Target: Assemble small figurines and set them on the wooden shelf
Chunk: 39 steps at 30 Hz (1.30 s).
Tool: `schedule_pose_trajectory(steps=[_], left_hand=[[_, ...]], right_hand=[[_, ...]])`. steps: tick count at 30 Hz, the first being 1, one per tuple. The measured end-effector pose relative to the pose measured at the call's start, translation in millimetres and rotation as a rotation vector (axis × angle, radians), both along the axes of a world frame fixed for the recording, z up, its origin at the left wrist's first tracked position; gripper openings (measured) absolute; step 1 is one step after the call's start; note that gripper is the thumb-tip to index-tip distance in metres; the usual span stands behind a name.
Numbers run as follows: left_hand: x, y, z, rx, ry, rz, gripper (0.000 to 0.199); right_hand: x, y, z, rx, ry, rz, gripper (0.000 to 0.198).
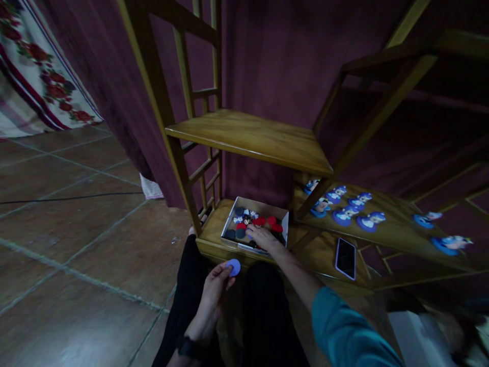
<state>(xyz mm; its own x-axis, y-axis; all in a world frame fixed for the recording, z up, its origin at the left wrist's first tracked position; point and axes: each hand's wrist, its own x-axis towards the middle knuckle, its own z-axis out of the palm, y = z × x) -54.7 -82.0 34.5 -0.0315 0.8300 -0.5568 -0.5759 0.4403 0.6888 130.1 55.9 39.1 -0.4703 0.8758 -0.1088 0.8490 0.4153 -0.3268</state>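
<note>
My left hand (pixel 217 281) pinches a flat purple disc (pixel 234 266) in front of the shelf, above my knees. Inside a shallow cardboard box (pixel 281 216), my right hand (pixel 263 236) reaches down with its fingers bent together. A bit of blue-purple shows at those fingertips, but what they grip is too small to make out. Around them in the box lie dark grey discs (pixel 240 233), red discs (pixel 271 220) and small white-and-blue figure pieces (pixel 250 214).
Several small figurines on round purple or blue bases (pixel 344 215) stand on the shelf to the right. A phone (pixel 346 258) lies on the lower board. A wooden shelf board (pixel 252 140) and upright posts (pixel 162 102) frame the box. A black cable (pixel 72 197) crosses the tiled floor.
</note>
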Motion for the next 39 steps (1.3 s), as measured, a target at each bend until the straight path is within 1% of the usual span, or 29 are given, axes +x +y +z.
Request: schedule_pose_trajectory(steps=[1,3,5,7,8,9,10,12,14,17,21,25,27,34,39], left_hand=[[0.0,0.6,0.6,-0.005,-0.01,0.009,0.022],[0.1,1.9,1.9,-0.01,-0.026,0.021,0.021],[0.8,3.2,3.7,-0.009,-0.037,0.028,0.019],[2.7,4.2,6.4,-0.002,-0.046,0.042,0.018],[4.4,4.5,8.3,0.004,-0.053,0.049,0.017],[6.6,4.5,10.7,0.013,-0.06,0.054,0.017],[9.1,4.2,13.3,0.022,-0.072,0.05,0.016],[14.9,2.3,19.2,0.045,-0.083,0.049,0.014],[20.5,-1.5,25.1,0.068,-0.089,0.029,0.016],[26.3,-10.2,32.1,0.105,-0.104,-0.005,0.018],[29.3,-23.5,38.4,0.163,-0.118,-0.066,0.021],[31.0,-34.9,43.6,0.192,-0.104,-0.091,0.021],[32.2,-39.6,46.0,0.2,-0.096,-0.085,0.024],[37.0,-51.6,52.7,0.21,-0.051,-0.078,0.032],[40.7,-56.5,56.9,0.204,-0.017,-0.08,0.033]], right_hand=[[0.7,0.0,-0.3,-0.02,0.098,-0.043,0.032],[1.9,-1.5,-2.0,-0.055,0.391,-0.186,0.029],[2.4,-6.4,-3.7,-0.104,0.765,-0.425,0.025],[2.9,-16.8,-3.4,-0.217,1.167,-0.634,0.027],[3.3,-24.5,-2.0,-0.291,1.347,-0.693,0.029],[3.8,-33.9,0.1,-0.367,1.491,-0.714,0.029],[4.2,-44.8,3.1,-0.434,1.589,-0.727,0.029],[4.0,-69.5,10.6,-0.527,1.686,-0.729,0.027],[1.6,-95.5,19.1,-0.543,1.703,-0.718,0.028],[-6.1,-129.4,30.7,-0.501,1.68,-0.69,0.033],[-16.0,-156.6,39.8,-0.415,1.596,-0.65,0.034],[-17.7,-167.7,42.2,-0.276,1.439,-0.615,0.034],[-16.2,-171.0,42.3,-0.234,1.39,-0.612,0.036],[-10.0,-183.8,42.3,-0.233,1.368,-0.623,0.037],[-6.2,-191.2,46.3,-0.199,1.296,-0.581,0.035]])
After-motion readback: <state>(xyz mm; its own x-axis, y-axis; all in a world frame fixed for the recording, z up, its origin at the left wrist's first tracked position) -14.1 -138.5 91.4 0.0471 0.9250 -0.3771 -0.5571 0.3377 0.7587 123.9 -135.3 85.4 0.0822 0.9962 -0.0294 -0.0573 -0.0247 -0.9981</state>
